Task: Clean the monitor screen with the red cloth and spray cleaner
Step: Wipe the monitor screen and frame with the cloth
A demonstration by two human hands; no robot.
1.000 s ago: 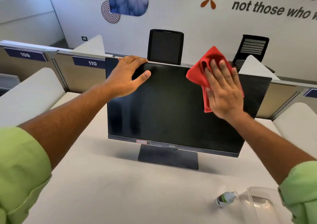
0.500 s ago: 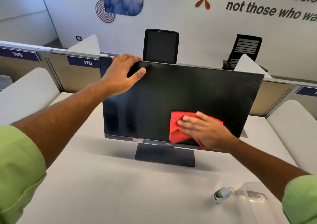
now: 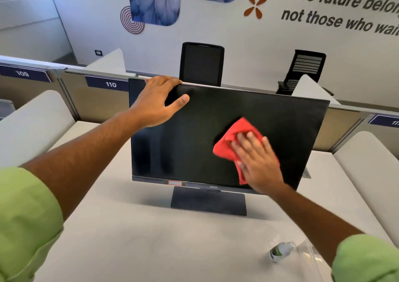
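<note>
Red cloth (image 3: 232, 140) pressed flat to monitor screen (image 3: 216, 117), right of centre, under right hand (image 3: 257, 158), fingers straight. Left hand (image 3: 158, 100) grips top edge. Spray bottle (image 3: 280, 251) lies on worktop (image 3: 140, 238), front right.

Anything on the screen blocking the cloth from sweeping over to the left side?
Only the left hand: it grips the monitor's top edge near the left corner, thumb lying on the glass. The right hand presses the red cloth flat right of centre; the glass between looks bare.
</note>
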